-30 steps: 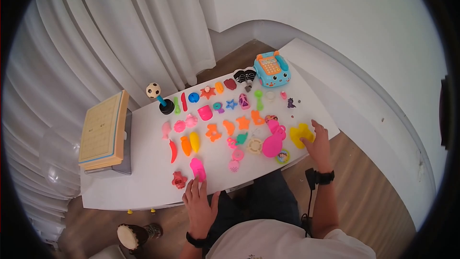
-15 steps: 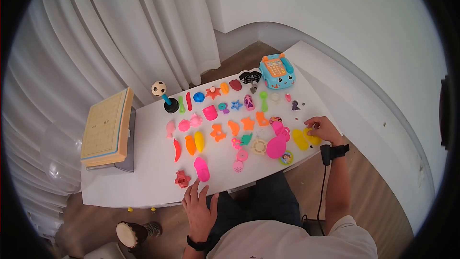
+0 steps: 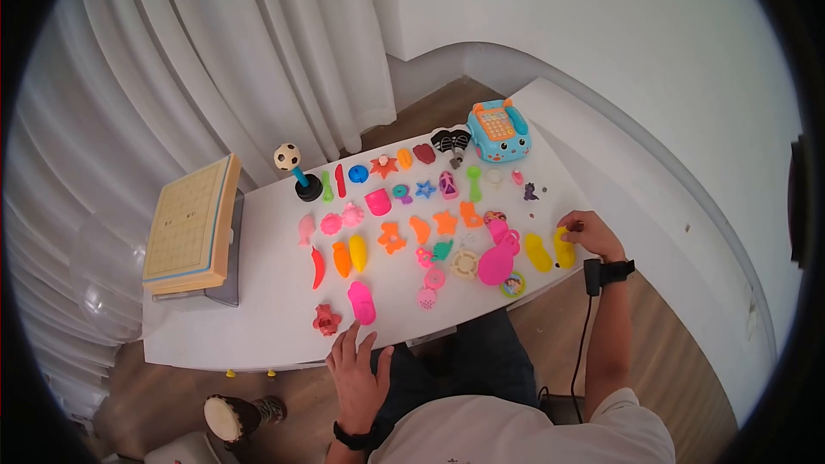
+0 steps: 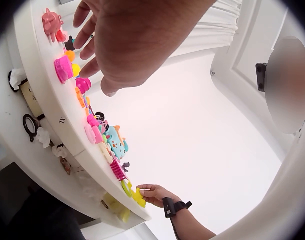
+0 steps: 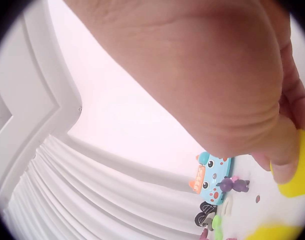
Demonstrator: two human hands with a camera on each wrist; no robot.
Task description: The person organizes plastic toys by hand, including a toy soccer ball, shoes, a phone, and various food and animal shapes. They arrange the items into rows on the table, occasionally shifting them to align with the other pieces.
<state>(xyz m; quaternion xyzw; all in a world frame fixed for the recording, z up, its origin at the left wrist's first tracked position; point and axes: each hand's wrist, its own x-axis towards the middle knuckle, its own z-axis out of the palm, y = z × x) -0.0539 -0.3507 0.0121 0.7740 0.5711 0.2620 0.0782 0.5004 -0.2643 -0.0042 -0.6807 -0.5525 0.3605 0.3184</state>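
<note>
At the table's right end my right hand [image 3: 595,236] pinches a long, rounded yellow toy piece [image 3: 564,249]. Its thumb lies along the yellow edge in the right wrist view. A second yellow piece [image 3: 538,253] of similar shape lies just to the left, with a small gap between them. My left hand [image 3: 357,378] rests at the front edge with fingers loosely spread, holding nothing. Just beyond its fingertips lies a pink toy slipper [image 3: 362,303], and a reddish flower-like toy [image 3: 326,320] is to the left of that.
Rows of small colourful toys cover the white table [image 3: 258,326]. A blue toy telephone [image 3: 500,133] stands at the far right corner, a soccer-ball stand [image 3: 308,187] at the back left. A wooden board [image 3: 191,223] on a grey box takes the left end. Beside the right hand is a pink toy pan [image 3: 496,265].
My right hand has shifted right, drawing one yellow piece away from the other; earlier they looked like a single yellow shape. The left hand stays at the front edge.
</note>
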